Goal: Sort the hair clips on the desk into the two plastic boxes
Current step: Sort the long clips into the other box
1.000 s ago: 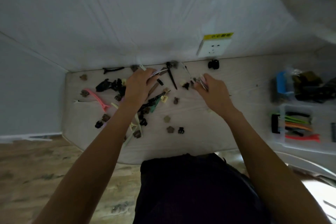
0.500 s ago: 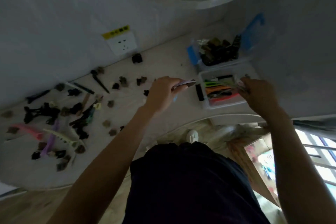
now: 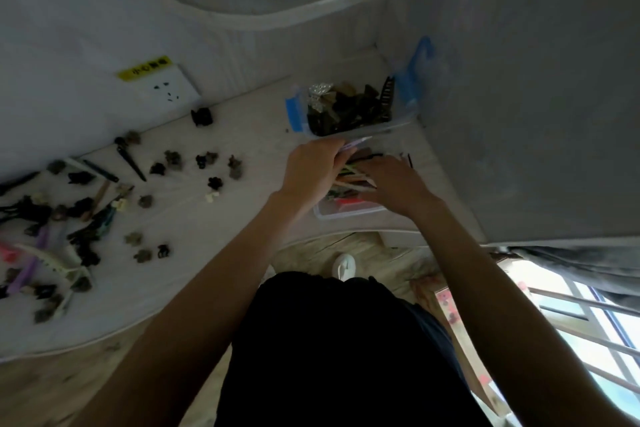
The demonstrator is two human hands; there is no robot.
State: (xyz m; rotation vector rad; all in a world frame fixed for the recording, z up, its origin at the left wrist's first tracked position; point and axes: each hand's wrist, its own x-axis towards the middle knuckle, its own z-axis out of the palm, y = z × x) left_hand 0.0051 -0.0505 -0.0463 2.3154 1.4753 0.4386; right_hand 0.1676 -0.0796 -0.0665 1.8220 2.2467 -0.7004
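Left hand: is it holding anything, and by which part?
Yes. The left hand pinches a long pale clip by its near end, above the near box. Whether the right hand holds anything cannot be told.

The table (image 3: 194, 274) is pale, with a light wood grain and a curved front edge, and it runs back to a white wall. On its left part lie many loose hair clips (image 3: 69, 218): small dark claw clips scattered singly, long black clips near the wall, a purple one and a pink one at the far left, and a pale toothed clip among them. A lone black claw clip (image 3: 202, 116) sits close to the wall. On the right part stand two clear plastic boxes, one just behind the other. The far box (image 3: 377, 130) holds dark claw clips; the near box (image 3: 346, 213) holds long coloured clips.
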